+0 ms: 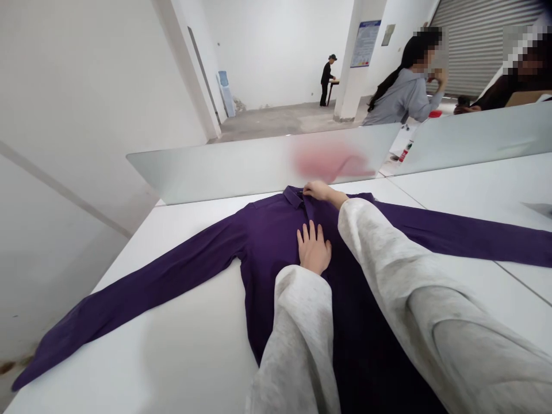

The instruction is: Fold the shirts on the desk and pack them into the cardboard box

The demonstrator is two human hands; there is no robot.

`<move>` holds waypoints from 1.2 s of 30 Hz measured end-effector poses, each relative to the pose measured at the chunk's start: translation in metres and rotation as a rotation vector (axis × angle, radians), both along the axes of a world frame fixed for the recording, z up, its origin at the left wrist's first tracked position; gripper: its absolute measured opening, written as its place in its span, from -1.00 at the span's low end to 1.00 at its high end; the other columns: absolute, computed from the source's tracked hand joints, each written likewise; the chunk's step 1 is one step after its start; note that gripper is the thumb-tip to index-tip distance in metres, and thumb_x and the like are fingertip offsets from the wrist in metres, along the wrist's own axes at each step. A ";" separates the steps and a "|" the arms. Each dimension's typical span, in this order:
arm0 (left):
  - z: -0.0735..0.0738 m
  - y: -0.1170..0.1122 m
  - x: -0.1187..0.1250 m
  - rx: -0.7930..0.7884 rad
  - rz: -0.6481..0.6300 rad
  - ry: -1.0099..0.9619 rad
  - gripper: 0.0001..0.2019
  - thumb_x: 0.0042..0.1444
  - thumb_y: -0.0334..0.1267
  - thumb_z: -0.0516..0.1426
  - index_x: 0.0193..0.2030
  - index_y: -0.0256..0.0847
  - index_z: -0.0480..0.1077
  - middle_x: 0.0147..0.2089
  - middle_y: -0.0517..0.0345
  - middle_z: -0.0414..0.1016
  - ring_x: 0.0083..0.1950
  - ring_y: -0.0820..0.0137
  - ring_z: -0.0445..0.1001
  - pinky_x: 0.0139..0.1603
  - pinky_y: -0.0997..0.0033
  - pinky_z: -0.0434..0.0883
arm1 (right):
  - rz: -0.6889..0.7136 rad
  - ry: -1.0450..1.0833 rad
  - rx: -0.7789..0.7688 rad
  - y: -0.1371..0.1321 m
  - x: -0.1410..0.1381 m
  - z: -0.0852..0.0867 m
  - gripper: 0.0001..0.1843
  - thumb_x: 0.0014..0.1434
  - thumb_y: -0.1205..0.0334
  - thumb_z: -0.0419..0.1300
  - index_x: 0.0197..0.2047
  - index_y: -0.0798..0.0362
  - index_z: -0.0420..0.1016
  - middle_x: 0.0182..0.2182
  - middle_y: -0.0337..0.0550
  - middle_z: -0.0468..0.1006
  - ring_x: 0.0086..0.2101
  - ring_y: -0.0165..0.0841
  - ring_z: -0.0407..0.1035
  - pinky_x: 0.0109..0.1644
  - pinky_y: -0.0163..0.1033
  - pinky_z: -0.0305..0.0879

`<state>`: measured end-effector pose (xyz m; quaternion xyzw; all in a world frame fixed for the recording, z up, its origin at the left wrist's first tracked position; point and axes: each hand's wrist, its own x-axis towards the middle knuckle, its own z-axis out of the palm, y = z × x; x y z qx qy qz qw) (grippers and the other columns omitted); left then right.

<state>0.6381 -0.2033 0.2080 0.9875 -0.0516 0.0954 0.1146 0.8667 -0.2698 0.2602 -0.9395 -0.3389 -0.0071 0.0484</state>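
Observation:
A dark purple long-sleeved collared shirt [267,241] lies spread face up on the white table, both sleeves stretched out to the sides. My left hand [314,248] rests flat on the chest of the shirt with its fingers spread, just below the placket. At the neck, my right hand [317,190] has its fingers pinched on the right side of the shirt collar [294,196]. The lower part of the shirt is partly hidden under my grey sleeves.
A frosted divider panel [215,169] stands along the table's back edge, with a blurred reddish shape behind it. Another panel [478,138] continues to the right. Beyond are a person in grey [403,95], a second person at far right, and a distant person in black [326,77].

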 end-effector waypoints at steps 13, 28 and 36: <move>0.004 0.000 -0.002 -0.010 -0.012 0.013 -0.43 0.32 -0.06 -0.18 0.37 -0.33 0.07 0.42 -0.12 0.01 0.42 0.01 -0.06 0.39 -0.05 -0.06 | -0.173 -0.091 0.029 -0.006 -0.007 -0.017 -0.70 0.30 0.31 -0.01 -0.07 0.15 0.52 -0.11 0.10 0.46 -0.16 -0.26 0.40 -0.07 -0.26 0.21; 0.009 0.003 -0.001 -0.001 -0.031 0.106 -0.40 0.32 -0.02 -0.22 0.38 -0.33 0.03 0.44 -0.13 -0.07 0.44 0.04 -0.13 0.39 -0.07 -0.09 | -0.030 0.062 -0.040 0.020 -0.028 0.001 -0.72 0.29 0.16 0.08 -0.04 0.13 0.47 -0.15 0.03 0.56 -0.15 -0.26 0.44 -0.13 -0.31 0.24; 0.052 0.022 -0.032 0.091 -0.097 0.395 -0.37 0.28 0.03 -0.11 0.38 -0.28 0.02 0.44 -0.09 -0.10 0.43 0.00 -0.10 0.35 -0.10 0.03 | -0.178 0.043 0.022 0.027 -0.018 -0.009 -0.69 0.29 0.21 0.08 0.03 0.15 0.45 -0.05 0.10 0.54 -0.06 -0.21 0.42 -0.03 -0.27 0.25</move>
